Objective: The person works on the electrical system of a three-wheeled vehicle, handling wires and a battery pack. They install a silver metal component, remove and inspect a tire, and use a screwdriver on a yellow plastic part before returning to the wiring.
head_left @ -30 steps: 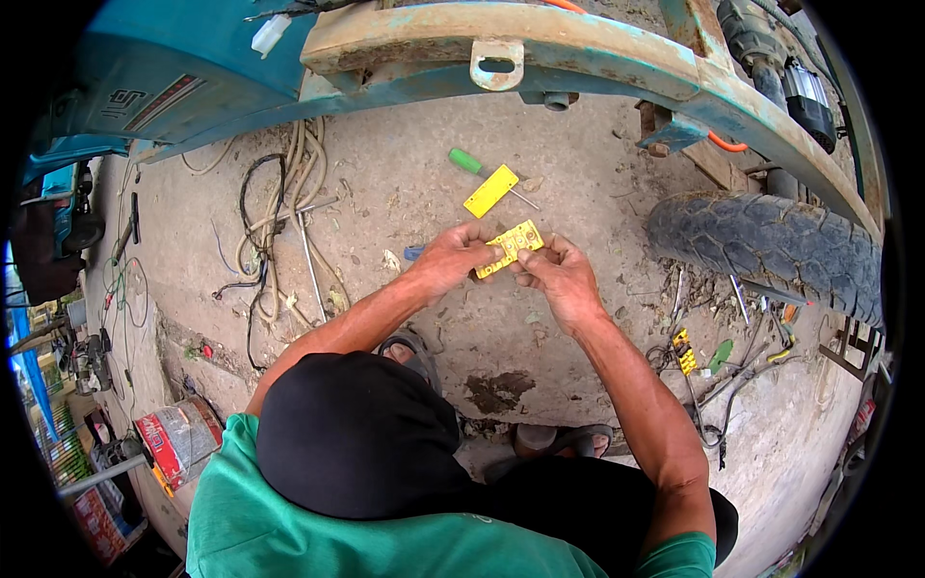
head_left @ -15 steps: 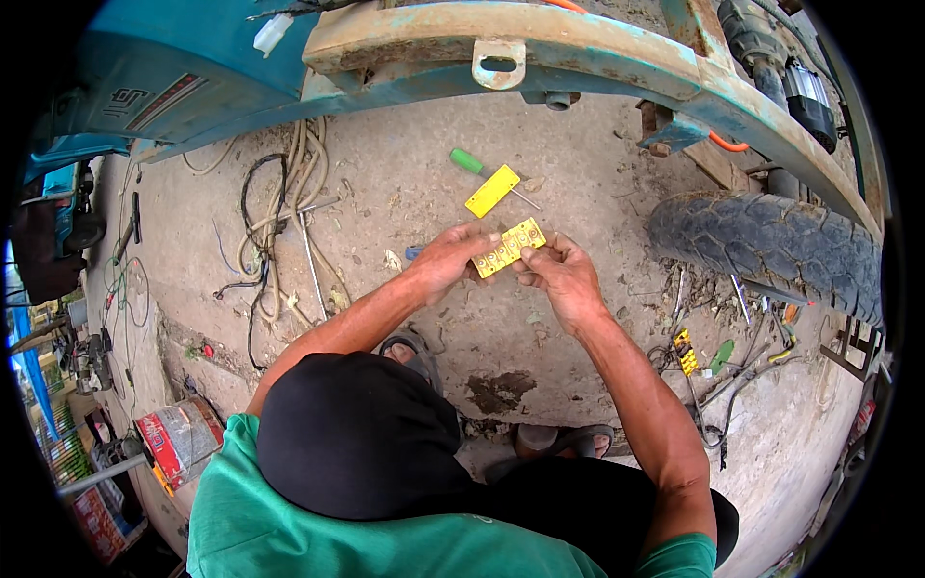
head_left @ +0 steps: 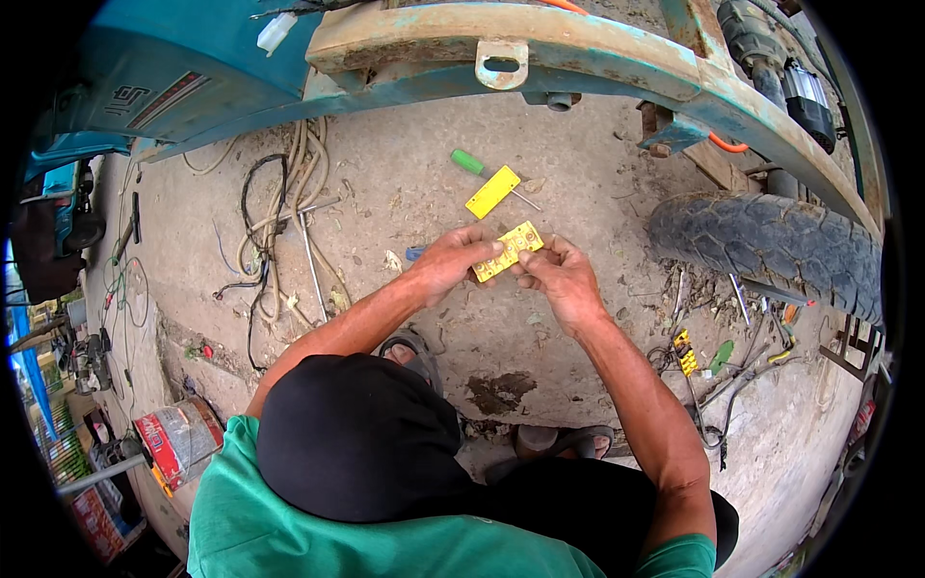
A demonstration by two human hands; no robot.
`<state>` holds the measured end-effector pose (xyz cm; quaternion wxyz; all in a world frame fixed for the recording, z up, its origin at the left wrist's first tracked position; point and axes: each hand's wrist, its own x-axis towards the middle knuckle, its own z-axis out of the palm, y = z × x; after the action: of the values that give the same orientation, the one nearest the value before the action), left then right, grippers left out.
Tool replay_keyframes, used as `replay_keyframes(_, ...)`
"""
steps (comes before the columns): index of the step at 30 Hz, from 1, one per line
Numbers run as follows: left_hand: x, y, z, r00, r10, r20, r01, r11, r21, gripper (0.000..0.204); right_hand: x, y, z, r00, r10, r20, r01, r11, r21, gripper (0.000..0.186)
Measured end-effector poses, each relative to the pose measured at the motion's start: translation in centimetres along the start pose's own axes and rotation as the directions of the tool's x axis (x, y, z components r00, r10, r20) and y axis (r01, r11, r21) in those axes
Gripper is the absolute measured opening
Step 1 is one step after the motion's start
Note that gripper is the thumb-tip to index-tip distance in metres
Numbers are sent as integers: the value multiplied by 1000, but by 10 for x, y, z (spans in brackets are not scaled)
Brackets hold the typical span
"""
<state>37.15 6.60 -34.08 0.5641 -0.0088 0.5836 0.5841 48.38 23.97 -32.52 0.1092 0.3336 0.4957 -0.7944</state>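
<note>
Both hands hold a yellow block with a row of round, brownish recesses in its face. My left hand grips its left end, with the thumb lying over part of the face. At the other end, my right hand pinches the lower edge, its thumb near the round recesses. The fingers behind the block are mostly hidden. Just beyond it on the ground lies a flat yellow plate. It rests across the shaft of a screwdriver with a green handle.
A rusty teal metal frame crosses the far side. A black tyre lies at the right, near scattered tools and a yellow-and-black piece. Coiled hose and cables lie at the left beside a metal T-bar.
My left thumb has slid a little lower across the yellow block's face. The block has shifted only slightly, and the things on the ground are unmoved.
</note>
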Motion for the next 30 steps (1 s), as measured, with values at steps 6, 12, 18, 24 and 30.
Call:
replay_keyframes(6,0,-2,0,1000,18,11,-18,999,46,26,-2,2,2,1000,-3,14,4,999,-50,37)
replay_keyframes(12,-1,-3,0,999,33,25,-34,998,52,26,-6,-2,5,1000,-2,24,4,995,-102,37)
replay_keyframes(18,0,-5,1,999,47,29,-48,997,55,24,-4,-1,5,1000,-1,19,3,997,-75,36)
replay_keyframes(24,-2,-1,1,998,46,41,-48,997,64,23,-5,-2,6,1000,-18,20,20,994,-106,33)
replay_keyframes(30,-2,-3,-1,996,61,66,-64,997,45,23,-8,-8,8,999,-40,10,41,993,-109,34)
